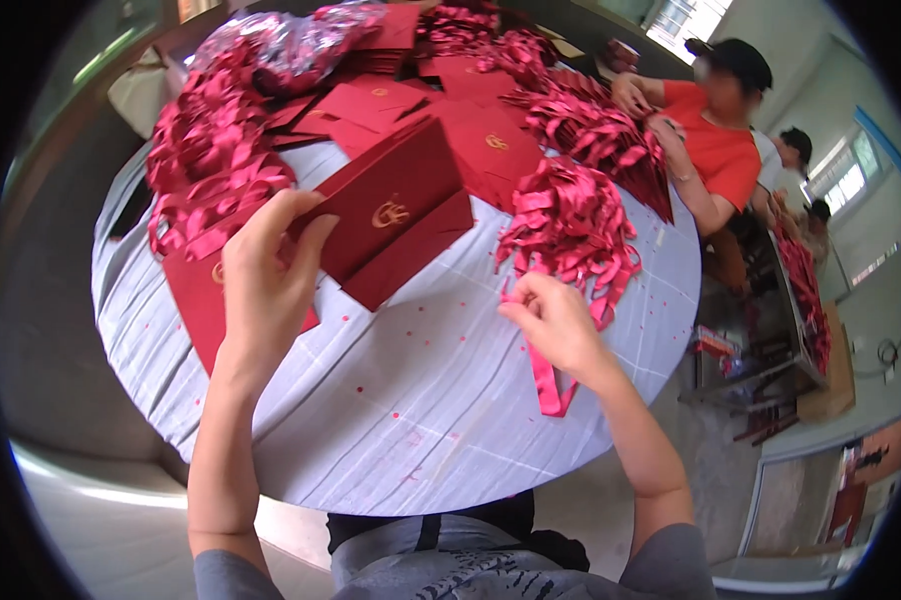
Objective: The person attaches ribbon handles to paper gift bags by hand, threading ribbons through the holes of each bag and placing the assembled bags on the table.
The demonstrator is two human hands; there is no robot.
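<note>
My left hand [271,270] pinches the left edge of a dark red paper gift bag [396,215] with a gold emblem, tilted above the table. My right hand [553,322] is closed, thumb against fingers, on a pink-red ribbon [549,385] whose loop hangs down over the cloth. Just beyond that hand lies a loose heap of the same ribbons [571,225]. Under and beside my left wrist, a finished-looking red bag [196,305] lies flat, partly covered by my arm.
A round table with a pale cloth [371,440] carries red paper dots. Ribbon-handled bags [216,150] pile up at the left; flat red bags [491,140] and crinkled clear plastic [281,45] lie at the back. A co-worker in orange [716,140] handles ribbons at the right.
</note>
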